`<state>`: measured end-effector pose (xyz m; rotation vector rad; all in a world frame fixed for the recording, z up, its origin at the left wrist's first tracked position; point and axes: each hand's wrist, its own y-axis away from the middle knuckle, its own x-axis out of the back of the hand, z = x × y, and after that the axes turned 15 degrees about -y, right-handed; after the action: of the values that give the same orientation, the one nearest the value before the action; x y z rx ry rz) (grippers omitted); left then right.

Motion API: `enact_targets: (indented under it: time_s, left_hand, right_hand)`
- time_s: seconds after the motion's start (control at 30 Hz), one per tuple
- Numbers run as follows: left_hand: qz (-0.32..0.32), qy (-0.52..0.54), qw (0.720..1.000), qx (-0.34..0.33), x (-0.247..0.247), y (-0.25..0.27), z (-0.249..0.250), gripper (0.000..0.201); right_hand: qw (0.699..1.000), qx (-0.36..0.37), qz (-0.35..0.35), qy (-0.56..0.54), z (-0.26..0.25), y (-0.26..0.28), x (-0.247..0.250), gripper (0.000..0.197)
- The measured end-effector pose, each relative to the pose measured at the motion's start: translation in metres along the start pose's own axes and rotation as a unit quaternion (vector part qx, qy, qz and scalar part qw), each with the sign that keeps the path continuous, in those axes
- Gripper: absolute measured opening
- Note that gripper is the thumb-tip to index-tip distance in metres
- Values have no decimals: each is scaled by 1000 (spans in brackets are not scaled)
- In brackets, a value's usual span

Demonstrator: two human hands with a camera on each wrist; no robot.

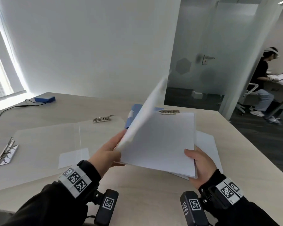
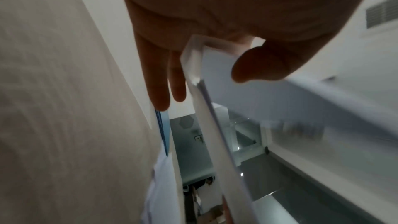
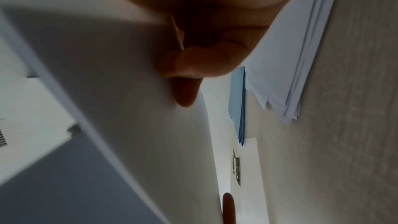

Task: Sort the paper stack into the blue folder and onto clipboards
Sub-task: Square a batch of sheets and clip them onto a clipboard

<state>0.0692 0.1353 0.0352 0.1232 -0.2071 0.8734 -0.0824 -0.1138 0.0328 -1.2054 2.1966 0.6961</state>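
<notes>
My left hand (image 1: 114, 149) pinches the near corner of a clear clipboard (image 2: 193, 57) with white paper on it. It stands tilted up on edge and is blurred in the head view (image 1: 145, 111). The left thumb (image 2: 258, 64) presses its paper face. My right hand (image 1: 194, 160) grips the near right corner of a flat bundle of white sheets (image 1: 162, 141), thumb on top. A metal clip (image 1: 169, 111) sits at the bundle's far edge. Under it, a loose paper stack (image 1: 207, 144) lies on the table. The blue folder (image 1: 134, 111) lies behind, mostly hidden.
Two clear clipboards lie on the table at the left, one with its clip (image 1: 6, 152) at the left, the other with its clip (image 1: 103, 119) at the far side. A blue box (image 1: 45, 99) with a cable sits far left. A person (image 1: 261, 79) sits beyond the table's right edge.
</notes>
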Motion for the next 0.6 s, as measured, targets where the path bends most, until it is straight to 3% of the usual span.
enact_targets:
  time_s: [0.1,0.2,0.37,0.47,0.6]
  left_hand:
    - [-32,156,987,13,4,-2,1,74]
    - [-13,264,963,50,0,-8,-3,60]
    - [-32,257,956,135,-30,-14,-7,57]
    - [-31,289,947,138,-47,-21,-12,54]
    - [-63,259,954,137,-73,-34,-9,42]
  right_hand:
    - [999,-1,-45,-7,-2,-5,-3,41]
    - [999,-4,-50,-12,-1,-9,-3,39]
    - [1000,6,-22,-16,3,-21,7,36]
    - [1000,22,-21,-8,3,-29,11,35]
    - [999,36,-26,29,0,-37,9,33]
